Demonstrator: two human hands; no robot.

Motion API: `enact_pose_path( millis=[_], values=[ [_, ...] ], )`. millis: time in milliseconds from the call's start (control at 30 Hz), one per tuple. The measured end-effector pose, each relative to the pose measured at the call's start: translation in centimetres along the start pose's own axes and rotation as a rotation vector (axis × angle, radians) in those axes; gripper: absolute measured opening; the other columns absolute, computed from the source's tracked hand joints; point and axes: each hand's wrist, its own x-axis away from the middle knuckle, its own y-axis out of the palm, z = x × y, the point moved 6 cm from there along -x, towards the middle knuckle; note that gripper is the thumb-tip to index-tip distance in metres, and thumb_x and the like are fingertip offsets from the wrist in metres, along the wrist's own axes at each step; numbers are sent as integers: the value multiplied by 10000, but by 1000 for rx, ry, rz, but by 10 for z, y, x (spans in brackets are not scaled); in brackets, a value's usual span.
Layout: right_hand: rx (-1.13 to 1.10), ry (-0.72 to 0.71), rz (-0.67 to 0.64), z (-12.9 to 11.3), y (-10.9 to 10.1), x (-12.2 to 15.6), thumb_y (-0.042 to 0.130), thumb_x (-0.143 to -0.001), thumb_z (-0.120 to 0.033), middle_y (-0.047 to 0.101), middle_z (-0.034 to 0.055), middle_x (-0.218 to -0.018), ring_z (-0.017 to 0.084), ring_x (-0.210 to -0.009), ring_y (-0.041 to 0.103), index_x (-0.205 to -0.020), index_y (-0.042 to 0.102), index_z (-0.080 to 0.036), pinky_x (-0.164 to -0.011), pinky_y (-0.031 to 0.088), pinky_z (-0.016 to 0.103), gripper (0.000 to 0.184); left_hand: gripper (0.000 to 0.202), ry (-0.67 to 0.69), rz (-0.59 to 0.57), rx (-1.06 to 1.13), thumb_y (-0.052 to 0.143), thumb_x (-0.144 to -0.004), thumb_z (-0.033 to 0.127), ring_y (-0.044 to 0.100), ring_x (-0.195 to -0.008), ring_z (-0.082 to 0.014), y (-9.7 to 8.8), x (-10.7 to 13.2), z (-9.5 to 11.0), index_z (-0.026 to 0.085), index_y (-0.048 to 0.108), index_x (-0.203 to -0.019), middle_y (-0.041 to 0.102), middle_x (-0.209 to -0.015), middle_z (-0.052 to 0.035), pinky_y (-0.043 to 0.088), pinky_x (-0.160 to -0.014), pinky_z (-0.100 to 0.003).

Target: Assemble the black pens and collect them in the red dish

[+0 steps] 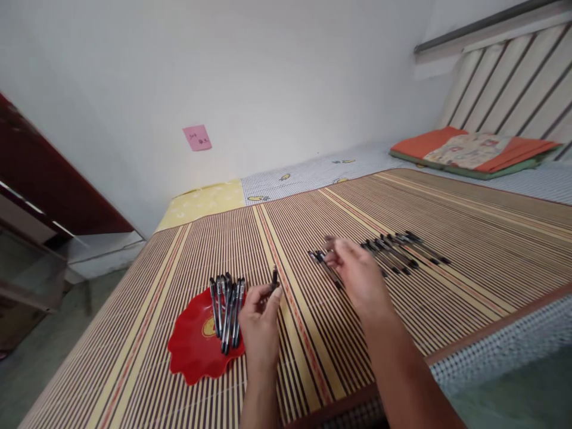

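My left hand (pixel 261 313) is closed around a black pen (pixel 274 275), whose end points up past the thumb and fingers. Just left of that hand, a red scalloped plate (pixel 187 351) carries several clear-barrelled black pens (pixel 227 313), some reaching over its far rim. My right hand (pixel 355 271), slightly blurred, is over the left end of a row of black pens (pixel 395 253) lying on the mat. Its fingers are curled together, with a small dark thing at their tips that I cannot make out. Part of the row is hidden behind this hand.
A striped bamboo mat (pixel 214 238) covers the bed. Folded orange and patterned cloth (pixel 473 150) lies at the far right beside a slatted headboard (pixel 513 83). A pink note (pixel 197 137) is stuck on the white wall. The bed's front edge runs along the lower right.
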Motion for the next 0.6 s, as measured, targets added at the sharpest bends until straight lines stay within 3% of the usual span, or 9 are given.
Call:
enact_pose_path(
  millis=[67,100,167,267,367,500,600],
  values=[
    [132,-43,175,5,-26,-9,553,-885,-421,710,102,-1025,180,-786,632,-1037,686,-169,-733,505,324,322,255,-69,19,72,793,-766,395,651,-818,-182,-5,-3,-4,175,727,-879,699,-844,-26,512,-744,-275],
    [241,-64,194,8,-32,-13,516,-899,-384,714,115,-1046,206,-830,645,-1078,685,-165,-759,514,348,330,269,-103,29,99,805,-751,398,651,-805,-176,-7,-4,-6,171,731,-877,701,-838,-23,511,-726,-266],
    [526,-135,106,17,-28,-18,444,-921,-291,713,144,-1129,258,-984,652,-1155,681,-149,-881,508,407,363,293,-162,36,142,828,-719,396,656,-789,-168,-7,-4,-8,168,740,-883,713,-831,-20,513,-703,-254],
    [1032,-257,-91,37,-5,-18,391,-921,-157,645,192,-1314,314,-1242,552,-1237,670,-106,-1067,400,462,425,311,-204,33,214,846,-688,383,662,-768,-155,-3,-3,-9,171,746,-892,726,-832,-17,519,-687,-241],
    [1391,-244,-226,64,10,-16,411,-927,-137,521,199,-1481,363,-1398,404,-1311,638,-95,-1115,335,502,448,297,-210,12,284,847,-682,373,659,-737,-142,-1,-4,-11,171,741,-872,716,-806,-8,522,-668,-230],
    [1514,-216,-351,84,17,-15,433,-948,-182,456,161,-1548,378,-1467,298,-1360,603,-117,-1138,282,535,450,312,-233,5,372,860,-668,379,635,-689,-115,-2,-6,-12,169,731,-859,699,-782,3,508,-630,-207],
    [1478,-239,-396,81,22,-13,458,-945,-182,528,152,-1493,356,-1445,341,-1280,659,-128,-1148,257,532,395,342,-253,5,413,873,-656,393,597,-644,-92,-2,-6,-12,164,727,-865,672,-742,18,489,-608,-192]
  ],
)
